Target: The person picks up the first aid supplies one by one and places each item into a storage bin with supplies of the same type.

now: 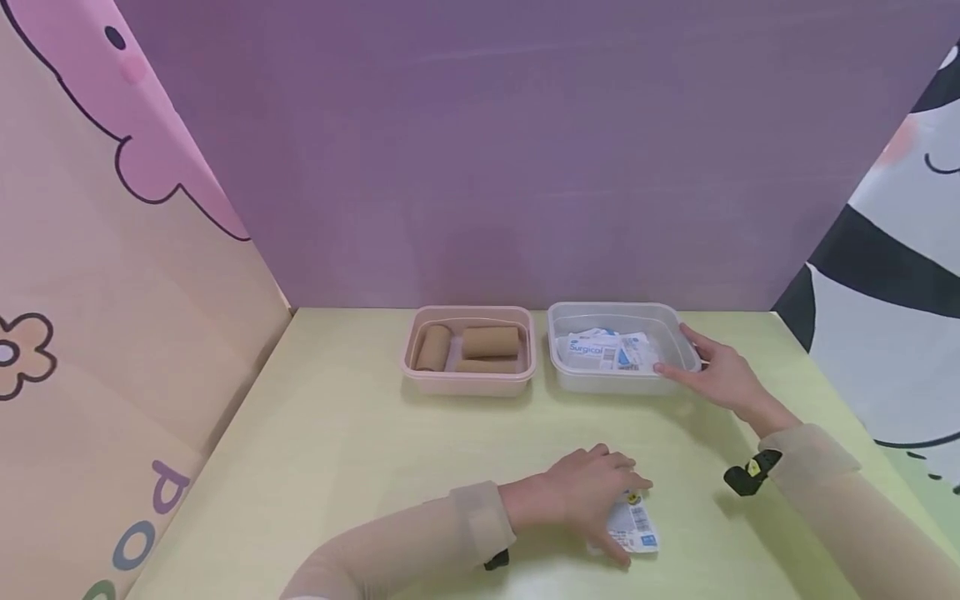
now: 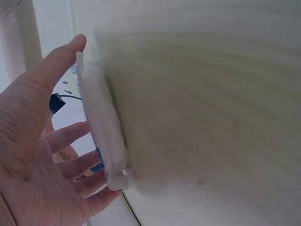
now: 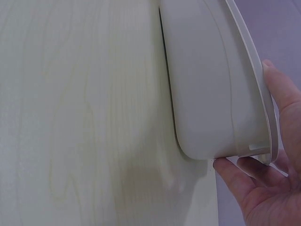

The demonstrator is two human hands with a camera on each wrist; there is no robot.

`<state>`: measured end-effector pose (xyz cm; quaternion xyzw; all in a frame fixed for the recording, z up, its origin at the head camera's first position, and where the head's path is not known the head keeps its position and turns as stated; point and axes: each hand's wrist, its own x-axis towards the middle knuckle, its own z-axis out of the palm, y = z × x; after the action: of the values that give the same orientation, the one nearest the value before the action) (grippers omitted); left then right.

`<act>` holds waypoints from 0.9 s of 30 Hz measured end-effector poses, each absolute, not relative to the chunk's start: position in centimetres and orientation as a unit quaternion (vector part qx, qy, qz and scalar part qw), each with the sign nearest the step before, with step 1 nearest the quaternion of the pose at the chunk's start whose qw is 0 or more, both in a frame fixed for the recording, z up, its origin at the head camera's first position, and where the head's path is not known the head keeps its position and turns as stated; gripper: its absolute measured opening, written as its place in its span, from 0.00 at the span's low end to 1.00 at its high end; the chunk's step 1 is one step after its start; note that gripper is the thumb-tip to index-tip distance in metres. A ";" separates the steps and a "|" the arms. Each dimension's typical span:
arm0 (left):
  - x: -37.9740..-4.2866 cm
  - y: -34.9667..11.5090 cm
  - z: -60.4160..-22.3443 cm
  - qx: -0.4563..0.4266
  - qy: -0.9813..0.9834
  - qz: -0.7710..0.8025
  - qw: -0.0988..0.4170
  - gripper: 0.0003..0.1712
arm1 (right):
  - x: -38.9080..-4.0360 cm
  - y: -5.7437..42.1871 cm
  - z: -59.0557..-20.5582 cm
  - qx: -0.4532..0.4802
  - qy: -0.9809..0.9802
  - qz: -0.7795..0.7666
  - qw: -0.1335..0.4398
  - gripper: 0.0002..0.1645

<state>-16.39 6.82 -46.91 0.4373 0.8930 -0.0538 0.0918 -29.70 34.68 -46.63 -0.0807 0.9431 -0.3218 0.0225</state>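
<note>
My left hand (image 1: 581,496) is spread over a white-and-blue printed packet (image 1: 633,525) near the front of the table. In the left wrist view the packet (image 2: 106,122) is seen edge-on, with the thumb at one end and the other fingers along its face and far end. My right hand (image 1: 716,375) grips the right end of a white plastic container (image 1: 607,383), thumb at its front and fingers around the side. Several packets marked "Surgical" (image 1: 588,350) lie inside. The right wrist view shows fingers against the container's outer wall (image 3: 202,84) and rim.
Left of the white container stands a pink container (image 1: 468,383) with brown rolls (image 1: 490,342) in it. Both stand near the purple back panel (image 1: 480,167). Printed side panels (image 1: 112,333) flank the pale yellow table (image 1: 337,417).
</note>
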 end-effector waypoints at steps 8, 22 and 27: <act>-16.5 7.2 -47.4 0.446 0.890 -0.027 0.089 0.55 | -29.5 34.7 -46.6 -0.075 0.943 -0.322 0.023 0.65; -18.0 6.2 -46.5 0.432 0.901 0.013 0.041 0.54 | -29.7 34.3 -46.4 -0.077 0.941 -0.328 0.029 0.66; -19.2 5.3 -45.8 0.419 0.907 0.043 0.022 0.53 | -29.5 34.5 -46.5 -0.068 0.944 -0.322 0.033 0.66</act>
<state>-19.20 5.31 -45.77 0.4190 0.9067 0.0426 0.0217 -29.52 34.53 -46.45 -0.0681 0.9437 -0.3221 0.0332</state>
